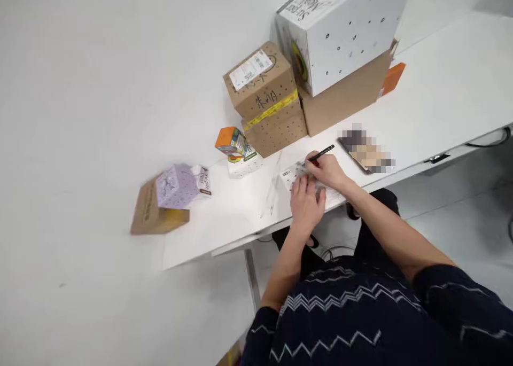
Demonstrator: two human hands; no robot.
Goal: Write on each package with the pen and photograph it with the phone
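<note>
Head view shows my left hand (305, 205) flat, pinning the label sheet (294, 174) at the table (224, 222) edge, my right hand (326, 169) gripping one pen (320, 153) mid-writing, seemingly unfinished, then four small boxes (234, 140), three big cartons (260, 80) beyond.

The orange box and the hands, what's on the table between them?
Only a small white box under the orange box; then bare table up to the hands' paper, in the head view.

- Two hands: left hand (305, 205), right hand (326, 169)
- One pen (320, 153)
- One label sheet (294, 174)
- Four brown boxes (259, 78)
- One big white box (340, 29)
- Three small boxes (230, 140)
</note>
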